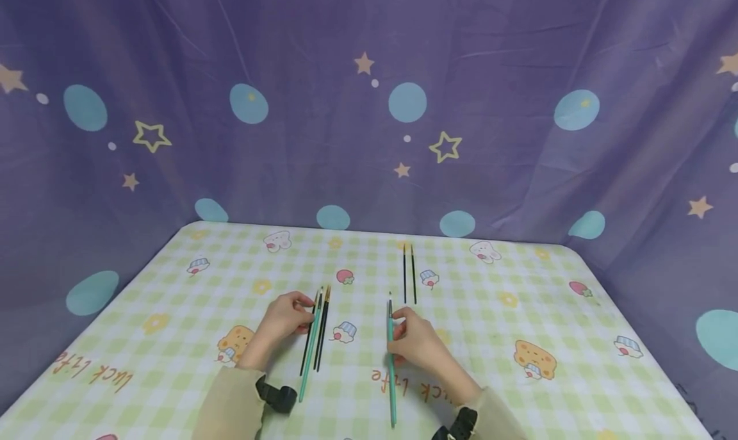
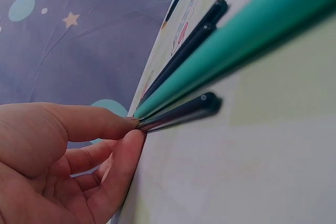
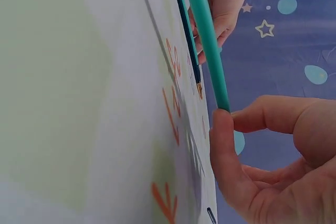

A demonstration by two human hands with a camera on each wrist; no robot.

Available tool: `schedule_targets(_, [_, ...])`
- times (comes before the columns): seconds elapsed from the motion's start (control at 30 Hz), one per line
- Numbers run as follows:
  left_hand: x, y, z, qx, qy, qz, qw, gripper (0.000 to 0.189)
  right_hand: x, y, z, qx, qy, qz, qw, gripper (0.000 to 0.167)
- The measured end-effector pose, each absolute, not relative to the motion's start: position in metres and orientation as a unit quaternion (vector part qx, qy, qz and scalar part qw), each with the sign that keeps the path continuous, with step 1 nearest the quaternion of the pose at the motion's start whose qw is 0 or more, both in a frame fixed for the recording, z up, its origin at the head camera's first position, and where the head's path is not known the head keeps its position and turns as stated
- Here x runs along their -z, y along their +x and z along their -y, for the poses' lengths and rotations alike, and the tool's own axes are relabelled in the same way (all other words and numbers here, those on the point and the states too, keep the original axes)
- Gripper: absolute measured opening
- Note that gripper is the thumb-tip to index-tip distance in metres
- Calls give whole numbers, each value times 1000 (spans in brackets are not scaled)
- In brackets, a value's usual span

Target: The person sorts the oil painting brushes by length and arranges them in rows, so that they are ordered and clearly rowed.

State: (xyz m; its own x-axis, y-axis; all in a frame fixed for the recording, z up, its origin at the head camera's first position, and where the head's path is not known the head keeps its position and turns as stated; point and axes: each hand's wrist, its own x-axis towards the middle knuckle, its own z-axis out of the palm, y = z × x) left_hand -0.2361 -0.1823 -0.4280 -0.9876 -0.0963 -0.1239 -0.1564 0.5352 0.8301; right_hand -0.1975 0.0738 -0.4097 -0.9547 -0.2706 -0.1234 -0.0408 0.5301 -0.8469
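My left hand (image 1: pixel 285 317) is at the left group of paintbrushes, thumb and forefinger pinching a black paintbrush (image 2: pixel 184 114) near its bristle end. Right beside those fingertips, a green paintbrush (image 1: pixel 310 360) lies slanted along the group. Two more black paintbrushes (image 1: pixel 320 344) lie just to its right, their bristles pointing away from me. My right hand (image 1: pixel 416 341) pinches another green paintbrush (image 3: pixel 206 30) between thumb and forefinger near its bristle end. That brush points away from me, and its handle end (image 1: pixel 393 414) reaches toward the near side of the table.
Two thin black paintbrushes (image 1: pixel 409 277) lie side by side farther back, right of centre. A green-and-white checked cloth (image 1: pixel 473 312) with cartoon prints covers the table. Behind its far edge hangs a purple curtain (image 1: pixel 323 164) with stars and blue dots.
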Motion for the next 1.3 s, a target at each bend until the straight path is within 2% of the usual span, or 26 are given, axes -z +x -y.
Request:
schedule_targets(0.4, [429,-237,182,-479,-77,-874,39,24,410,-190,-90,485,-96,-857,144,62])
schedule_targets(1.3, [429,-238,183,-482,-72,-872,40,25,407,-186,-94,457,-80,-868,176,66])
